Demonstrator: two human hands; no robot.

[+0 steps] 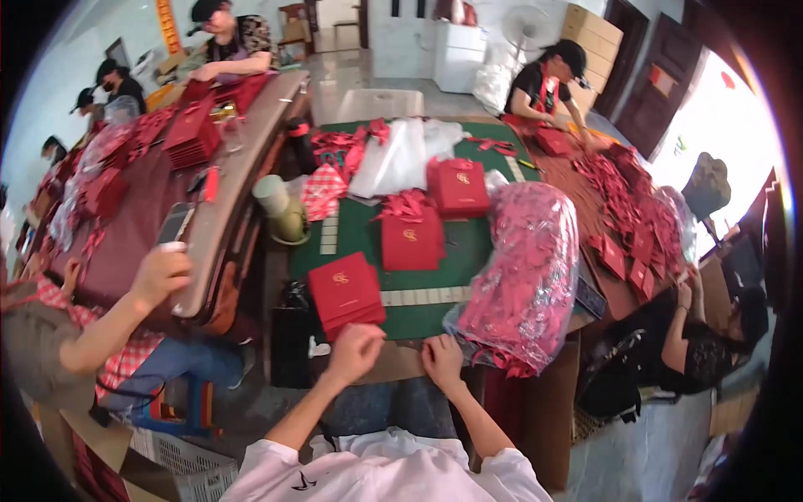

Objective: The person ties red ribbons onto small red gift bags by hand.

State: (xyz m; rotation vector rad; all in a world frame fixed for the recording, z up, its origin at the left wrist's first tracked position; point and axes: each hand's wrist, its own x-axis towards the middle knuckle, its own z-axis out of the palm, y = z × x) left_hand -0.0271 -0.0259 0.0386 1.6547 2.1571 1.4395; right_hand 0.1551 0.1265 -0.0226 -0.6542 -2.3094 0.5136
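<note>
My left hand [355, 352] is curled just below a small stack of red paper gift bags [344, 284] with a gold emblem, near the front edge of the green table. A short way to its right, my right hand [442, 360] has its fingers bent together at the table edge, beside a clear plastic bag [531, 268] packed with red ribbon pieces. Anything between the fingers of either hand is too small to make out. Farther in stand another red gift bag [411, 243] with ribbon on top and a pile of red bags [461, 188].
White plastic sheets [401, 159] and red ribbons lie at the table's far side. A pale green bottle [272, 197] stands at the left edge. Co-workers sit at the brown tables on both sides; one person's hand [161, 274] is near at left.
</note>
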